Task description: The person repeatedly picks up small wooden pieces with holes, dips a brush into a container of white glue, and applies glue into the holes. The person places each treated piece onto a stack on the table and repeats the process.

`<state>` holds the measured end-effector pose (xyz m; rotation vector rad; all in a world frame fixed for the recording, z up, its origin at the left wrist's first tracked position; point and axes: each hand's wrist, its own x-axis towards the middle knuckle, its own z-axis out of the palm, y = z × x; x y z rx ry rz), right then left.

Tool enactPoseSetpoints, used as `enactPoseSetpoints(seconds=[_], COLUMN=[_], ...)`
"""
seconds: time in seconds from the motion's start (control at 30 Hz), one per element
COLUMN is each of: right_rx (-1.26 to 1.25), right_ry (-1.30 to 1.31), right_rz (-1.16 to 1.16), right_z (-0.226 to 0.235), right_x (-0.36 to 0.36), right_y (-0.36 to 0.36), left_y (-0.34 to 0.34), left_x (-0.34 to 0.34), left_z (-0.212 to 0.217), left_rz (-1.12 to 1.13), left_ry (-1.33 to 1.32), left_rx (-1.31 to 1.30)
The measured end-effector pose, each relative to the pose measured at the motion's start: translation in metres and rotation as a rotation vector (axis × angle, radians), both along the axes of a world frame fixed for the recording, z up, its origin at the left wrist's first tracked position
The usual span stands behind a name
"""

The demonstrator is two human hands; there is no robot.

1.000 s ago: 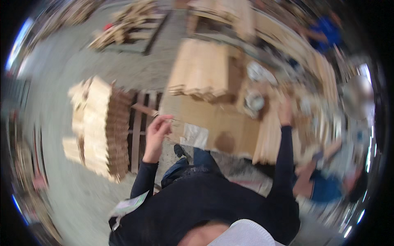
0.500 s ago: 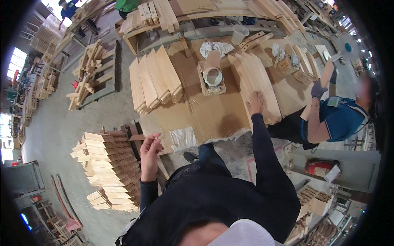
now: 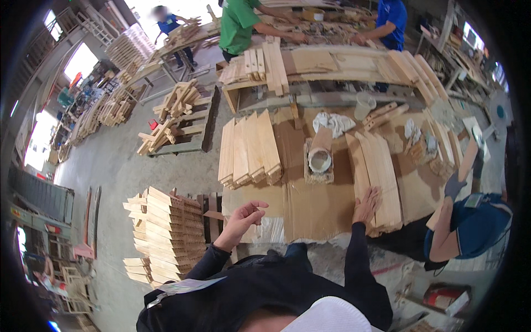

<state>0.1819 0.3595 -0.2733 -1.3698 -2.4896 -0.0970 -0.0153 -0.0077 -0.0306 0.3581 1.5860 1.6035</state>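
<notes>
The left hand (image 3: 241, 217) is raised over the near edge of the cardboard-covered worktop (image 3: 315, 207), fingers curled, its grip loose and empty. To its right, the right hand (image 3: 368, 202) lies flat, fingers spread, on the near end of a stack of wooden slats (image 3: 379, 171), whose long axis runs away from the person.

The right hand (image 3: 367, 202) lies flat on a stack of wooden slats (image 3: 378, 180) atop the cardboard-covered surface (image 3: 315, 207). The left hand (image 3: 242, 217) hovers half-curled and empty, a stack of boards (image 3: 247, 148) beyond it.
</notes>
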Motion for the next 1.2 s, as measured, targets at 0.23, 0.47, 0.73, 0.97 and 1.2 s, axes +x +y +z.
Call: enactPoseSetpoints(seconds=[0.23,0.47,0.73,0.97,1.2], right_rx=[-0.109,-0.208,-0.057,-0.023,-0.550], right_ry=[0.091,0.308,0.658,0.591,1.029], right_rz=[-0.027,-0.025,0.269,0.720,0.666], right_z=[0.013,0.075,0.185,0.223,0.238], right_x=[-0.006,-0.003,-0.027,-0.065,-0.067], right_y=[-0.008,-0.071,-0.173,-0.221,-0.161], left_y=[-0.012,-0.022,0.050,0.106,0.058], left_x=[0.008,0.011,0.008,-0.006,-0.052], left_z=[-0.008,-0.025,-0.033,0.006,-0.004], left_rz=[-0.052,-0.036,-0.028,0.436,0.513], left_ry=[-0.008,0.049,0.348,-0.064,-0.084], left_rx=[0.010,0.004,0.153,0.348,0.521])
